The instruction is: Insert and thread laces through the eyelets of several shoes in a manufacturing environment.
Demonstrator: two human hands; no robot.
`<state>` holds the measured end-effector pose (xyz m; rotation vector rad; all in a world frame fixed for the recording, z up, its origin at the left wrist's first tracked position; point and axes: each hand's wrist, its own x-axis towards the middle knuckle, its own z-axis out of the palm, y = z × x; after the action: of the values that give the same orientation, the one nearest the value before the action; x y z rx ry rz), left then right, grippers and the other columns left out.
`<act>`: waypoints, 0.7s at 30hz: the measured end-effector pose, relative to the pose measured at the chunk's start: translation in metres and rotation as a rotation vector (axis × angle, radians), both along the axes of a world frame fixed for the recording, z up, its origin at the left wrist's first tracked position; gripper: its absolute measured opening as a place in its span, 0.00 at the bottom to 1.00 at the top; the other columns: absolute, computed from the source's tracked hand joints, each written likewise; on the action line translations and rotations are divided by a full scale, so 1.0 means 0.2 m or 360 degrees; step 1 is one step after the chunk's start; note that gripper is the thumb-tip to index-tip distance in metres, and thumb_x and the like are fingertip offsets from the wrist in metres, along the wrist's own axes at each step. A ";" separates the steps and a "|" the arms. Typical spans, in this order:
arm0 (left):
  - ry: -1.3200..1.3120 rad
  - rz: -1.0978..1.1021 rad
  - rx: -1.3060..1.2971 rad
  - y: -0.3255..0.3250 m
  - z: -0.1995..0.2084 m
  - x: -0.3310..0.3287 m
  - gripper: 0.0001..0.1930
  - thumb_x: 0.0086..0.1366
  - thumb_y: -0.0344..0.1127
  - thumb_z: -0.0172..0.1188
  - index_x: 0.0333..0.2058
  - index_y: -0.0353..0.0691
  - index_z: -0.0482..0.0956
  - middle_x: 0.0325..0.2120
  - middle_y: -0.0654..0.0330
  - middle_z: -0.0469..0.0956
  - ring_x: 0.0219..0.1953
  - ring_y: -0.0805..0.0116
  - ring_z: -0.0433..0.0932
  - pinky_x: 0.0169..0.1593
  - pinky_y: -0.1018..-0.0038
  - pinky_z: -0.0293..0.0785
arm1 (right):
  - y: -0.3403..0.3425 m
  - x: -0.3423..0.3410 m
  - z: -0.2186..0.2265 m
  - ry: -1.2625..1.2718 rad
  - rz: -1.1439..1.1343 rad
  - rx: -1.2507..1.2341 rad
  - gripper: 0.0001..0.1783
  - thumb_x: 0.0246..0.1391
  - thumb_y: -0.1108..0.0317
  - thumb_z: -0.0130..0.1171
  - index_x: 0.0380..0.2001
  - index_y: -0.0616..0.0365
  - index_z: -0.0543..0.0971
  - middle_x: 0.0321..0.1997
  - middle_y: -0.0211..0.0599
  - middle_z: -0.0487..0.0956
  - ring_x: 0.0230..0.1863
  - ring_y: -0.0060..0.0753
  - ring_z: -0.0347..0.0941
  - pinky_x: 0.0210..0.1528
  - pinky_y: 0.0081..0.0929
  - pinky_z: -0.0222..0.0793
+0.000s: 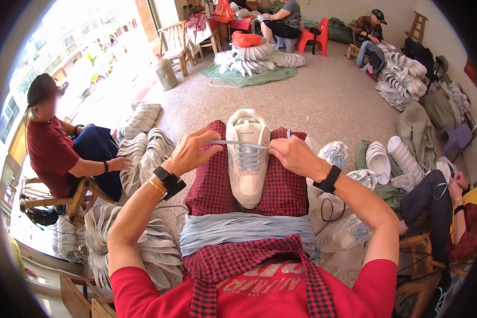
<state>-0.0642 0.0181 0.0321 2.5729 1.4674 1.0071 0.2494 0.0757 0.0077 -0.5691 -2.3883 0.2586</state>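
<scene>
Both hands pinch a flat pale-blue shoelace (239, 143), left hand (190, 152) and right hand (293, 155) each closed on one end, stretching it taut across the white-and-blue low-top sneaker (247, 159). The sneaker lies on the red checked lap cloth (283, 185). Keeping the lace flat and even should seat it well; a bundle of pale-blue laces (244, 230) lies below the sneaker.

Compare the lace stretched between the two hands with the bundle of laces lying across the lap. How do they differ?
The stretched lace is a single strand, pulled taut across the white shoe between the left hand and the right hand. The bundle of laces is many strands lying slack in a wide band over the checked apron, and no hand touches it. Both are flat and pale grey-blue.
</scene>
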 end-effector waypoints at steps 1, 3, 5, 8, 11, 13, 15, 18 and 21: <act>0.0221 -0.0044 0.0123 0.00 0.00 -0.03 0.08 0.62 0.37 0.63 0.38 0.44 0.77 0.27 0.58 0.75 0.23 0.58 0.75 0.27 0.64 0.72 | 0.01 0.02 0.01 -0.0130 -0.0027 0.0132 0.04 0.57 0.70 0.54 0.29 0.58 0.73 0.25 0.40 0.77 0.31 0.48 0.78 0.35 0.42 0.70; 0.0393 0.0014 0.0186 -0.01 0.01 -0.08 0.07 0.63 0.36 0.62 0.39 0.44 0.78 0.27 0.57 0.74 0.24 0.56 0.76 0.28 0.63 0.72 | 0.05 0.07 0.04 -0.0188 -0.0086 0.0321 0.03 0.57 0.70 0.53 0.29 0.56 0.73 0.24 0.37 0.77 0.29 0.45 0.78 0.34 0.40 0.70; 0.0619 0.0089 0.0274 -0.02 0.00 -0.17 0.06 0.64 0.31 0.58 0.40 0.43 0.76 0.26 0.55 0.70 0.25 0.56 0.76 0.28 0.63 0.71 | 0.07 0.12 0.14 -0.0373 -0.0184 0.0579 0.03 0.55 0.70 0.51 0.28 0.52 0.73 0.25 0.33 0.78 0.28 0.39 0.78 0.32 0.34 0.68; 0.0682 0.0237 0.0250 -0.04 0.07 -0.32 0.06 0.63 0.31 0.57 0.39 0.45 0.74 0.29 0.57 0.72 0.28 0.53 0.77 0.30 0.59 0.74 | 0.18 0.31 0.25 -0.0568 -0.0311 0.0777 0.03 0.54 0.70 0.51 0.31 0.52 0.75 0.29 0.32 0.79 0.31 0.37 0.78 0.34 0.34 0.67; 0.0549 0.0425 0.0371 -0.11 0.15 -0.53 0.07 0.62 0.26 0.53 0.39 0.44 0.73 0.30 0.55 0.73 0.31 0.50 0.78 0.32 0.59 0.74 | 0.25 0.54 0.46 -0.0593 -0.0504 0.0944 0.09 0.54 0.70 0.52 0.39 0.51 0.77 0.35 0.33 0.81 0.35 0.36 0.78 0.34 0.34 0.66; 0.0572 0.0627 0.0387 -0.17 0.21 -0.65 0.07 0.61 0.24 0.53 0.38 0.43 0.73 0.32 0.54 0.75 0.33 0.48 0.78 0.33 0.58 0.74 | 0.27 0.69 0.64 -0.0555 -0.0653 0.1130 0.11 0.55 0.70 0.52 0.42 0.53 0.78 0.37 0.34 0.81 0.35 0.39 0.78 0.35 0.36 0.66; 0.0531 0.0748 0.0460 -0.25 0.28 -0.72 0.05 0.62 0.25 0.53 0.36 0.43 0.74 0.31 0.53 0.76 0.33 0.47 0.78 0.34 0.58 0.74 | 0.26 0.81 0.82 -0.0463 -0.0763 0.1283 0.11 0.56 0.70 0.53 0.43 0.54 0.77 0.38 0.37 0.81 0.35 0.43 0.77 0.35 0.37 0.66; 0.0636 0.0982 0.0551 -0.38 0.35 -0.89 0.03 0.64 0.27 0.54 0.36 0.43 0.74 0.29 0.53 0.77 0.33 0.47 0.79 0.35 0.59 0.74 | 0.22 0.94 1.01 -0.0394 -0.0889 0.1359 0.10 0.56 0.72 0.54 0.42 0.55 0.77 0.39 0.41 0.80 0.35 0.47 0.76 0.36 0.40 0.67; 0.0657 0.1254 0.0411 -0.53 0.48 -0.99 0.07 0.65 0.33 0.53 0.38 0.43 0.80 0.36 0.54 0.80 0.39 0.52 0.79 0.43 0.57 0.74 | 0.19 1.14 1.10 -0.0344 -0.0962 0.1388 0.08 0.56 0.74 0.54 0.40 0.57 0.76 0.37 0.42 0.79 0.35 0.49 0.75 0.38 0.42 0.68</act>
<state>-0.2632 -0.0873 0.1291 2.4745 2.7569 0.7357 0.4774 0.1127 0.2268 -0.8524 -2.1023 -1.0882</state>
